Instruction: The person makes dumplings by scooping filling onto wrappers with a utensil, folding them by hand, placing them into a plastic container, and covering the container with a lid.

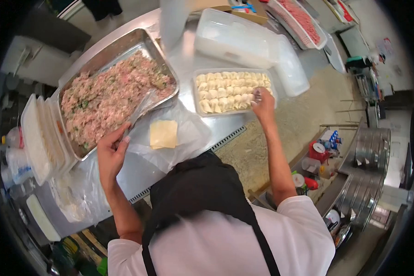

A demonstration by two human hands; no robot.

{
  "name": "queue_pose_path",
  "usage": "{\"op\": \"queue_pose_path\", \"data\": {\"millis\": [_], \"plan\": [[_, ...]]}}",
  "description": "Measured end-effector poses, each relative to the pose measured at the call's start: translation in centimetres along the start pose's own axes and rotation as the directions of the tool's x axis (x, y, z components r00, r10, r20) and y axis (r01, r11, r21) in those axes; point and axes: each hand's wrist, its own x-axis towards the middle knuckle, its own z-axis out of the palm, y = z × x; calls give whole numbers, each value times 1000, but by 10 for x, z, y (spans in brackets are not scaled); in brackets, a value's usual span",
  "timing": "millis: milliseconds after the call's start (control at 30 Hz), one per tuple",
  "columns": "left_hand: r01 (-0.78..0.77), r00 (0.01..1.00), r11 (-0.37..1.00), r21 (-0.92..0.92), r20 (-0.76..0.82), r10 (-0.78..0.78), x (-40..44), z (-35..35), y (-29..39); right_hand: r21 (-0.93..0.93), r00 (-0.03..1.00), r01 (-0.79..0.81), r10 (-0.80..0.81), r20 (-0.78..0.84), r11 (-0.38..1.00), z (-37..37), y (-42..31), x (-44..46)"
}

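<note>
My left hand (114,149) is closed around the handle of a flat metal spatula (141,109), whose blade lies at the near right corner of a steel tray (171,94) of minced meat (110,99). Right of the tray, a clear plastic container (230,112) holds several rows of folded dumplings (225,92). My right hand (263,102) reaches over its right end, fingers pinched at a dumpling there. Between the tray and my apron, a stack of square yellowish wrappers (163,134) rests on a clear plastic sheet (192,131).
Empty clear containers (234,37) lie behind the dumplings. Stacked white lids or trays (43,138) stand left of the meat tray. A white basket of meat (299,20) is at the back right. A person (365,61) is far off at the right.
</note>
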Motion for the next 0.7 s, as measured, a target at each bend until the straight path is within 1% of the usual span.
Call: {"op": "queue_pose_path", "data": {"millis": [33, 67, 100, 167, 200, 233, 267, 300, 333, 400, 467, 500, 533, 567, 600, 633, 667, 700], "plan": [[-15, 1000, 1000, 11, 5, 15, -1, 1, 1, -33, 995, 86, -88, -56, 996, 2, 5, -2], [-25, 1000, 999, 25, 5, 25, -2, 0, 3, -70, 989, 124, -129, -74, 990, 2, 10, -5], [-1, 1000, 999, 44, -28, 2, -4, -2, 6, -104, 980, 167, -176, -92, 980, 4, 10, -7], [113, 993, 985, 131, 0, -114, -7, -7, 10, -122, 995, 81, -87, -47, 989, -5, -22, -8], [141, 990, 980, 142, -40, -137, -10, -9, 10, -92, 994, 109, -111, -20, 990, -6, -47, -9], [221, 975, 966, 132, -59, -215, -12, -10, 8, 27, 999, 50, -50, -9, 998, -6, -76, -11], [268, 962, 955, 124, -78, -260, -14, -10, 5, 138, 1000, -16, 15, 10, 990, -1, -101, -15], [314, 948, 942, 115, -96, -305, -15, -10, 2, 233, 988, 103, -126, 86, 967, 8, -122, -20], [301, 952, 943, 144, -108, -288, -15, -10, -2, 332, 953, 207, -266, 143, 920, 20, -144, -28], [293, 953, 940, 173, -126, -274, -17, -5, -8, 527, 856, 119, -356, 375, 842, 56, -181, -51], [148, 981, 984, 103, -141, -133, -19, 0, -14, 601, 736, 315, -589, 335, 735, 104, -199, -68], [151, 980, 983, 104, -147, -135, -20, 0, -21, 605, 732, 316, -593, 335, 731, 117, -211, -72], [81, 984, 990, 119, -170, -60, -20, -1, -26, 517, 703, 375, -600, 382, 769, 128, -222, -74], [48, 983, 991, 127, -184, -24, -22, -4, -29, 423, 676, 435, -599, 430, 795, 135, -227, -74], [14, 980, 990, 137, -198, 13, -24, -8, -29, 428, 671, 438, -604, 430, 791, 142, -227, -71], [95, 976, 989, 115, -204, -70, -26, -13, -26, 406, 647, 432, -591, 482, 805, 148, -226, -67], [136, 972, 985, 103, -205, -113, -28, -17, -25, 382, 623, 425, -571, 534, 821, 153, -223, -65], [177, 966, 980, 90, -205, -155, -30, -22, -24, 382, 622, 425, -572, 536, 820, 152, -222, -62]]}}
